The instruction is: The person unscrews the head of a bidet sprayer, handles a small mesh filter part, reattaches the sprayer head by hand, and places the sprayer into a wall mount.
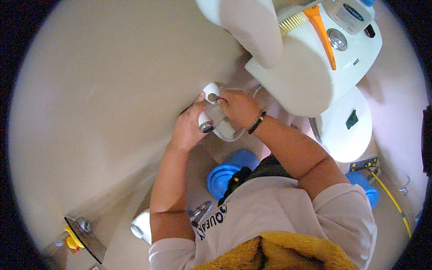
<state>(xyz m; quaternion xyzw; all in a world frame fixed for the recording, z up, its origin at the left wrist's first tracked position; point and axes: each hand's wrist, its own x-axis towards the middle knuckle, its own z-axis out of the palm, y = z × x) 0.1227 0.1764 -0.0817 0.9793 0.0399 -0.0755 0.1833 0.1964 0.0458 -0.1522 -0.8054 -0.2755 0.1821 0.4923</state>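
My left hand is wrapped round a white cylindrical fitting with a metal-rimmed end, tilted toward me. A wider white part with a round greyish metal piece on its side shows just above that hand; whether the two are one piece I cannot tell. My right hand is closed, its fingers pinching a thin dark stem that reaches the round metal piece. Beneath both hands is a pale translucent container, partly hidden by them.
At upper right, a white toilet tank bears an orange-handled brush and a pump-style lotion bottle. The toilet lid holds a dark green scrap. Blue buckets, a yellow hose and a glass corner shelf surround me.
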